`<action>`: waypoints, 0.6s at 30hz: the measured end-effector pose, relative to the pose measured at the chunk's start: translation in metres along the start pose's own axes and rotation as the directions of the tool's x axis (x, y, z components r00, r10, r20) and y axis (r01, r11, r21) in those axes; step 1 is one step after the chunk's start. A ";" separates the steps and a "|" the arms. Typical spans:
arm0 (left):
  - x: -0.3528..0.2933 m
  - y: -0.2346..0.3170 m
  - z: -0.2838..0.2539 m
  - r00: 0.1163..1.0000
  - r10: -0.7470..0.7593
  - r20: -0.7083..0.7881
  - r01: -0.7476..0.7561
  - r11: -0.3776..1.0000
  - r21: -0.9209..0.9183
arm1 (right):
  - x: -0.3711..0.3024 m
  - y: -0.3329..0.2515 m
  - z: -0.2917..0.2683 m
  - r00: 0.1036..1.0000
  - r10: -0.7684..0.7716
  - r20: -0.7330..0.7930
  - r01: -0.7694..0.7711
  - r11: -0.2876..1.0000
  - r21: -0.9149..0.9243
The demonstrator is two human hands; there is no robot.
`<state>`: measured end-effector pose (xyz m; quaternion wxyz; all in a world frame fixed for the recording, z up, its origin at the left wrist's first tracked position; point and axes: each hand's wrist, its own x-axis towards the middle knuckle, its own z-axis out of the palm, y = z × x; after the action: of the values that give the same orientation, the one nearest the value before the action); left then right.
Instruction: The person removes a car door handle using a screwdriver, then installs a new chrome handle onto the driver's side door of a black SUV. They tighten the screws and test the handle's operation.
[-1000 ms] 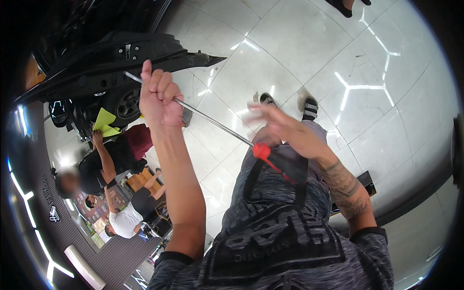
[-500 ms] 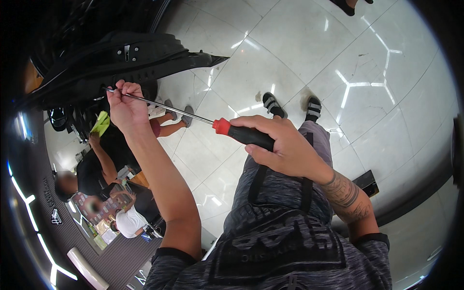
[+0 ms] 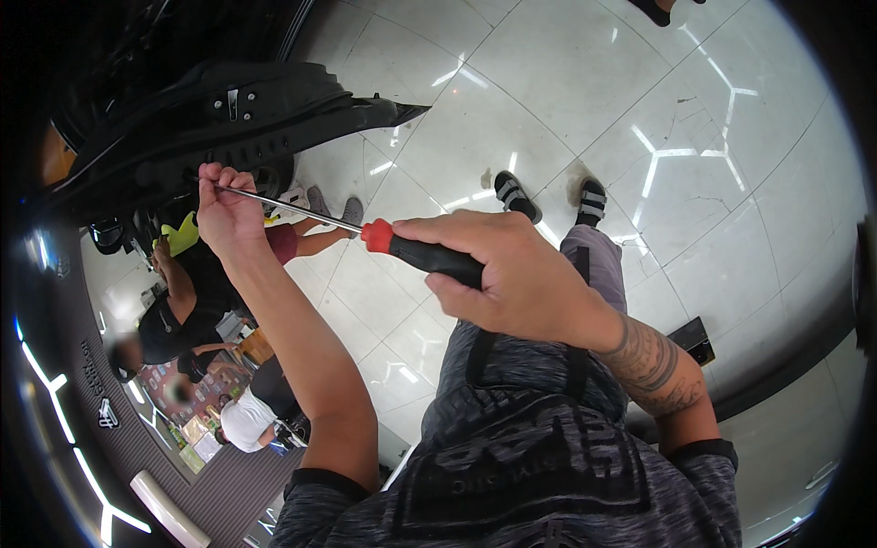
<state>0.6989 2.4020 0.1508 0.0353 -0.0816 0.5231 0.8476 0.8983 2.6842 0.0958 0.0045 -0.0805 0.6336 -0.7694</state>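
My right hand (image 3: 512,274) grips the black handle of a long screwdriver (image 3: 402,247) with a red collar. Its thin metal shaft runs up and left to my left hand (image 3: 228,215), whose fingers pinch the shaft near the tip. The tip sits against the underside of a black car body panel (image 3: 256,119) at the upper left; the exact contact point is hidden by my fingers.
The floor is glossy white tile (image 3: 566,100). My sandalled feet (image 3: 548,196) stand on it. Below the panel, a person in dark clothes (image 3: 183,301) holds a yellow-green cloth (image 3: 183,236), and another person in a white shirt (image 3: 239,418) is lower left.
My right hand has taken the screwdriver handle and pushed it left. My left hand slid along the shaft toward the tip and down to the black panel.
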 end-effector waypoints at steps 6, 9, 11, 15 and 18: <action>0.006 0.014 -0.002 0.992 -0.104 0.071 0.116 0.972 -0.202 | 0.003 -0.046 -0.012 0.985 -0.103 -0.137 0.084 0.986 -0.141; 0.008 0.018 -0.003 0.985 -0.129 0.115 0.159 0.936 -0.314 | 0.001 -0.060 -0.019 0.942 -0.320 -0.102 0.267 0.898 -0.349; 0.009 0.019 -0.007 0.985 -0.115 0.125 0.151 0.933 -0.328 | 0.002 -0.061 -0.016 0.908 -0.411 -0.081 0.339 0.834 -0.436; -0.002 0.009 -0.001 0.998 -0.033 -0.046 0.023 0.978 -0.210 | 0.008 -0.082 -0.014 0.973 -0.219 -0.075 0.145 0.831 -0.537; -0.007 0.018 -0.039 0.983 0.030 -0.183 -0.034 0.999 -0.022 | 0.013 -0.091 -0.013 0.990 -0.031 -0.139 -0.041 0.874 -0.485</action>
<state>0.7071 2.3591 0.1507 -0.0275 -0.1510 0.5148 0.8434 0.8926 2.7137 0.1838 -0.0591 -0.0223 0.8054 -0.5893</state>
